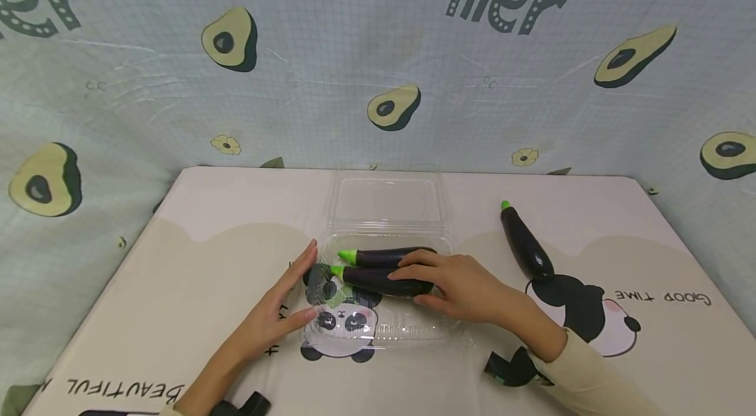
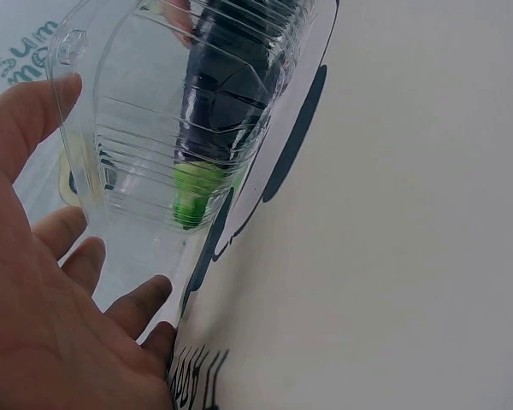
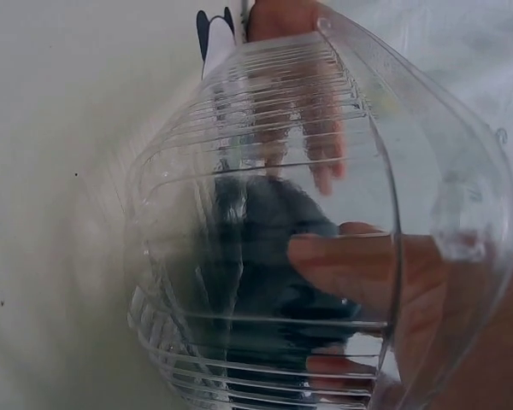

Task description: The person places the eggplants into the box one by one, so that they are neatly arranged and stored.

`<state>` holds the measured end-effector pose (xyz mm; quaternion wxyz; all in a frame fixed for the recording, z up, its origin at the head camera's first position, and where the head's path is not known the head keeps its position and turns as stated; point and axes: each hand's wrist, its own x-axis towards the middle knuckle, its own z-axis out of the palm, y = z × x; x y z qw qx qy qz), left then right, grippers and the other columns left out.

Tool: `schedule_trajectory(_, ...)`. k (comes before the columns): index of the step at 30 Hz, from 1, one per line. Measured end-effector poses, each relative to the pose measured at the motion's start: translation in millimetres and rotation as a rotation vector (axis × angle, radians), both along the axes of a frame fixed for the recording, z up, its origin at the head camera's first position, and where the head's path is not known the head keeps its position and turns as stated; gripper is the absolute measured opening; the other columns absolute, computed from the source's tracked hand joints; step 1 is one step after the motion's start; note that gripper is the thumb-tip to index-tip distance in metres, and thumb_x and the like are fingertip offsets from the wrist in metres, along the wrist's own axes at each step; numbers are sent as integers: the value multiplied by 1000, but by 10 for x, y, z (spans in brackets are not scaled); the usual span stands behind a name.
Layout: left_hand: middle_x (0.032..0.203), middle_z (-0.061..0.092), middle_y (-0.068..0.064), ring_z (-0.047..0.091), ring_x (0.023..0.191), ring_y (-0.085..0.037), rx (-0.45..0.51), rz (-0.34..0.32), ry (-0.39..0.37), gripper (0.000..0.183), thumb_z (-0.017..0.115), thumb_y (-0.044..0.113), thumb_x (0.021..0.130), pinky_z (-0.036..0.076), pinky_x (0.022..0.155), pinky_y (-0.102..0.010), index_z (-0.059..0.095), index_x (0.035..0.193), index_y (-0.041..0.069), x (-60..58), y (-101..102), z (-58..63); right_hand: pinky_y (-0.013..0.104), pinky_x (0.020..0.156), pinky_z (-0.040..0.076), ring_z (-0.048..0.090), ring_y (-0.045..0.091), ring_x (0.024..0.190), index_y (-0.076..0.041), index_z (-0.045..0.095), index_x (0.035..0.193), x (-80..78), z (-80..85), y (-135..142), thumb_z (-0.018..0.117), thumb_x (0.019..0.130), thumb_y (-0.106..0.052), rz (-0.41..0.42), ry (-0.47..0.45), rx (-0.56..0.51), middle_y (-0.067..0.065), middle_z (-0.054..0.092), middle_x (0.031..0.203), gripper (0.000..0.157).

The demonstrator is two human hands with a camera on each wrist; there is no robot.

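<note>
Head view: settling the front eggplant [image 1: 373, 280] well means, I judge, keeping it level beside the rear eggplant [image 1: 380, 258] without shoving the clear tray [image 1: 410, 332] around both. My right hand [image 1: 457, 283], at three o'clock, clamps the front one between fingers and thumb; my left hand [image 1: 274, 314], fingers apart, flanks nine o'clock.

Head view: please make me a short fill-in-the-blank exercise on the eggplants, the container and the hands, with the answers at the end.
1. Inside the clear container lie ____ eggplants.
2. The person's ____ hand has its fingers over the nearer eggplant.
3. The loose eggplant outside the container has a stem end coloured bright ____.
4. Behind the table, the cloth is printed with halved ____.

Missing words: two; right; green; avocados.
</note>
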<state>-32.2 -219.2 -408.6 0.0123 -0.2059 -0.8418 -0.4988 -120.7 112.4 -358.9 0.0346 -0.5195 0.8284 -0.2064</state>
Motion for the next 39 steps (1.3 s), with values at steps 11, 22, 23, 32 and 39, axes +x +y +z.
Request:
schedule_trajectory(11,160,11,-2,10,145,-19,10,-1,6,78,65,12,86,10,111,-25,23,152,10,-1,6,-5,16,53,39,44,-3,58,-29,54,134,2,-10,1,67,90,-21,12,13,-7,-2,51,132,46)
schedule_trajectory(22,160,11,-1,11,145,-19,10,3,5,78,65,12,86,12,113,-41,23,152,10,3,9,3,16,51,37,44,-1,57,-28,56,132,1,-6,7,66,91,-18,32,36,3,-1,52,132,44)
schedule_trajectory(23,160,11,-2,10,145,-19,14,1,3,78,65,12,86,12,113,-40,23,152,10,3,10,3,16,51,36,44,-1,58,-29,56,132,2,-6,8,66,91,-18,32,37,5,-2,52,131,44)
schedule_trajectory(32,160,11,-3,10,145,-19,13,-9,5,79,65,11,86,11,112,-31,23,153,10,-1,8,0,18,52,37,46,1,59,-29,55,133,-2,-15,7,67,90,-18,41,42,16,-2,51,130,46)
schedule_trajectory(39,160,12,-3,10,145,-19,17,-6,11,79,65,12,86,10,112,-28,23,152,9,-2,9,-1,18,54,38,47,3,61,-31,55,133,-4,-19,-2,68,89,-18,41,40,34,-4,51,128,48)
